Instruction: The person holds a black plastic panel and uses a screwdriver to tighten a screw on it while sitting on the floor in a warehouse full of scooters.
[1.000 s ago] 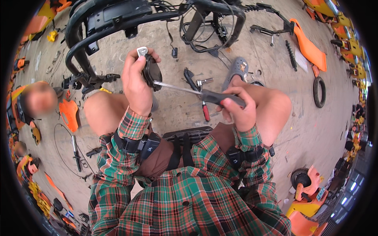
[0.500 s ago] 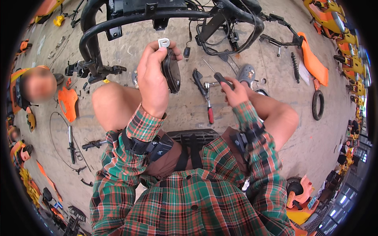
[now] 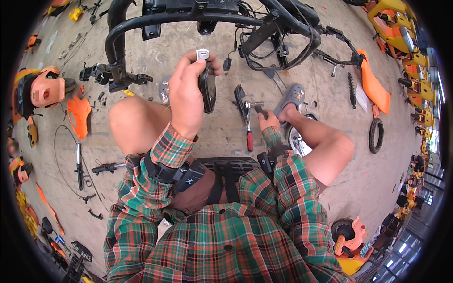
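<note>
From the head, a wide fisheye looks down toward the floor (image 3: pixel 377 184).

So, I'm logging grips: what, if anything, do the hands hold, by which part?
Left hand: a rounded black part, by its upper end at the metal tab. Right hand: at a dark tool handle; blur leaves the exact grip unclear.

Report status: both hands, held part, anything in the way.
Left hand gripping black rounded part with silver bracket. Right hand holding dark handle. Red-handled ratchet close by.

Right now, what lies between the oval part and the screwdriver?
In the head view, a black piece and red-handled wrench show on the floor between the oval part and screwdriver.
</note>
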Available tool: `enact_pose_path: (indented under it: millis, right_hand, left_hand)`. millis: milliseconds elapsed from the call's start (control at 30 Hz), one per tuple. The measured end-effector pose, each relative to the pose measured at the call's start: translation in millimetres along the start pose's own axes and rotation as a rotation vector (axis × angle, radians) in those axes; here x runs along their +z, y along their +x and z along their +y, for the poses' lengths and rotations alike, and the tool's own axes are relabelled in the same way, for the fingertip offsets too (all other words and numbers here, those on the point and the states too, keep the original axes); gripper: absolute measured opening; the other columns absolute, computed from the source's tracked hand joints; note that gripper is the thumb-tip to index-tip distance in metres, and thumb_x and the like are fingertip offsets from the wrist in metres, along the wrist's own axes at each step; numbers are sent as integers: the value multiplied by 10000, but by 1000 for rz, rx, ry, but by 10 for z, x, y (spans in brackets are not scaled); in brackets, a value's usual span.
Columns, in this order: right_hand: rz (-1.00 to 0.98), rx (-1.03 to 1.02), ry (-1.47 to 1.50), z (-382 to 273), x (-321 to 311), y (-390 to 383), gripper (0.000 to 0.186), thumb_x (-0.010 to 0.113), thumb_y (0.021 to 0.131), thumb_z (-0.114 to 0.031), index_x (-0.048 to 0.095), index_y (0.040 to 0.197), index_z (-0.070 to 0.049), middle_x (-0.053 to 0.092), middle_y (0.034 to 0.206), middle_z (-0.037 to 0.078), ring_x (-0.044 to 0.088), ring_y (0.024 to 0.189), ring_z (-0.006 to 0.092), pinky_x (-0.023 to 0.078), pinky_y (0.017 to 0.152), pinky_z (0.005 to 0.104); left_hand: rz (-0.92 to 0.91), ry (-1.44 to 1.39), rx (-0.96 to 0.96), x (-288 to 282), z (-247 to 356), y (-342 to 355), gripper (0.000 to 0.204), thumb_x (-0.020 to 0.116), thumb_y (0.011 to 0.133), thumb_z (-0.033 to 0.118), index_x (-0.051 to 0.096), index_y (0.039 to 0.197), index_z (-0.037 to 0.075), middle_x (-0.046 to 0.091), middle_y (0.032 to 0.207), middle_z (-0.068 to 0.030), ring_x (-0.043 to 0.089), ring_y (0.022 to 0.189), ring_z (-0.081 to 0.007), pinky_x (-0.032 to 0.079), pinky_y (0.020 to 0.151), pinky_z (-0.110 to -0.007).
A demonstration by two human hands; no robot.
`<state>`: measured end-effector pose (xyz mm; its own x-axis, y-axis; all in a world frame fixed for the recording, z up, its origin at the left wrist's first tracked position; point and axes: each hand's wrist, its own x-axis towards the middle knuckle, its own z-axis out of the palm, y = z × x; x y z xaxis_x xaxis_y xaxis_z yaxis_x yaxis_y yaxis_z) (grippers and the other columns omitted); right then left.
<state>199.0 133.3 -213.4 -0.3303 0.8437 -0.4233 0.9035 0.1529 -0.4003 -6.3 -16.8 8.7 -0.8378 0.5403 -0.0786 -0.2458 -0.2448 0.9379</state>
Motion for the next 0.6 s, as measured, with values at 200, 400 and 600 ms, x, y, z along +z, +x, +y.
enact_pose_path:
  millis: [200, 400, 600]
  right_hand:
    - [-132, 16, -116, -34, -1, -9, 478, 577, 794, -449, 648, 1128, -115, 658, 1023, 222, 610, 1001, 409, 473, 889, 470]
    - [-99, 34, -40, -180, -73, -105, 488, 635, 736, -456, 704, 1037, -79, 671, 1014, 213, 632, 990, 367, 480, 881, 424]
    - [-145, -120, -44, -190, 83, -181, 488, 671, 743, -441, 654, 1079, -87, 679, 971, 191, 638, 954, 363, 488, 852, 429]
  left_hand:
    - [-34, -27, 4, 30, -25, 8, 301, 392, 934, 194, 555, 1037, -37, 612, 918, -120, 601, 855, -196, 471, 778, -290]
    - [-41, -79, 21, 22, -51, -3, 284, 397, 939, 188, 552, 1027, -34, 613, 913, -117, 600, 838, -193, 475, 809, -309]
    - [-73, -396, -107, 87, -52, 18, 288, 421, 917, 202, 517, 1090, -8, 589, 941, -109, 586, 895, -246, 465, 901, -397]
